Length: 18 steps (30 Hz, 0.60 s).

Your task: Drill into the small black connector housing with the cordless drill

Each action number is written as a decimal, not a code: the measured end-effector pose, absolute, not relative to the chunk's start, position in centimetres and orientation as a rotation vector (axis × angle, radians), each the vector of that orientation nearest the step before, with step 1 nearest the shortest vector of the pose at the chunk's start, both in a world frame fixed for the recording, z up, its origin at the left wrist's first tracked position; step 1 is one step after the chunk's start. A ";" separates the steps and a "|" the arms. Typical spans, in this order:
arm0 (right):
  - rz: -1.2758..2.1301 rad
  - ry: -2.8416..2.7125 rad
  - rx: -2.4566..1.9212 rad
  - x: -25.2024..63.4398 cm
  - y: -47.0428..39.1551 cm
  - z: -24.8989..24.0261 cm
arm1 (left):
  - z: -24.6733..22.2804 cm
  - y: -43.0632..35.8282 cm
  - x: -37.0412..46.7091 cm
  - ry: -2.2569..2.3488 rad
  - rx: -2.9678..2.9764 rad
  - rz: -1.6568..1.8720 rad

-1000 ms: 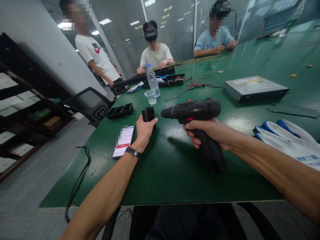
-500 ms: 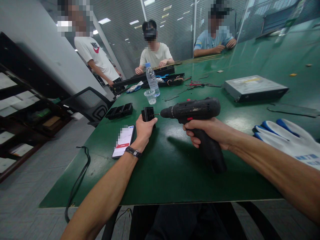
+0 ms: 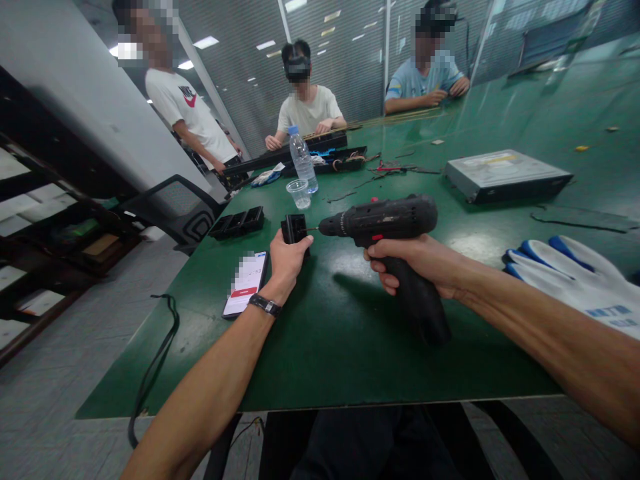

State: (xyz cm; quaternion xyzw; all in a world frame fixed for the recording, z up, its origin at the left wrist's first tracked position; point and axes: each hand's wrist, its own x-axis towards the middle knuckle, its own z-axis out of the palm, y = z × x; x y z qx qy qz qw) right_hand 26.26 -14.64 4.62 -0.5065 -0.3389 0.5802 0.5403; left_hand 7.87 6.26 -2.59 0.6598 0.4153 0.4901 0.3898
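My right hand (image 3: 400, 260) is wrapped round the grip of a black cordless drill (image 3: 385, 217) with red switches. The drill lies level, its bit pointing left. My left hand (image 3: 289, 257) is closed on a small black plastic part (image 3: 294, 227) with open compartments, held upright at the table. The drill bit reaches the right side of this part; whether its tip is inside cannot be made out. A longer black plastic frame (image 3: 237, 222) of similar make lies to the left. Close to my left wrist is a phone (image 3: 246, 283) with a lit screen.
Behind the part stand a plastic cup (image 3: 299, 195) and a water bottle (image 3: 303, 160). To the right are a metal-cased drive (image 3: 507, 177) and white-and-blue gloves (image 3: 570, 273). A black strap (image 3: 160, 360) hangs over the left table edge. Other people are across the table.
Hardly anything differs. Both hands, the drill and the black part keep their places; the whole view has shifted very slightly.
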 end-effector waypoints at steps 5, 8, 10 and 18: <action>1.375 -0.804 -1.201 26.2 -14.7 4.6 | -2.6 6.2 7.9 1.063 1.666 1.249; 1.369 -0.813 -1.199 26.2 -14.7 4.7 | -2.6 6.3 8.0 1.051 1.664 1.255; 1.364 -0.813 -1.204 26.1 -14.8 4.8 | -2.6 6.3 8.0 1.044 1.662 1.258; 1.375 -0.805 -1.208 26.0 -14.8 4.9 | -2.7 6.3 7.9 1.046 1.666 1.257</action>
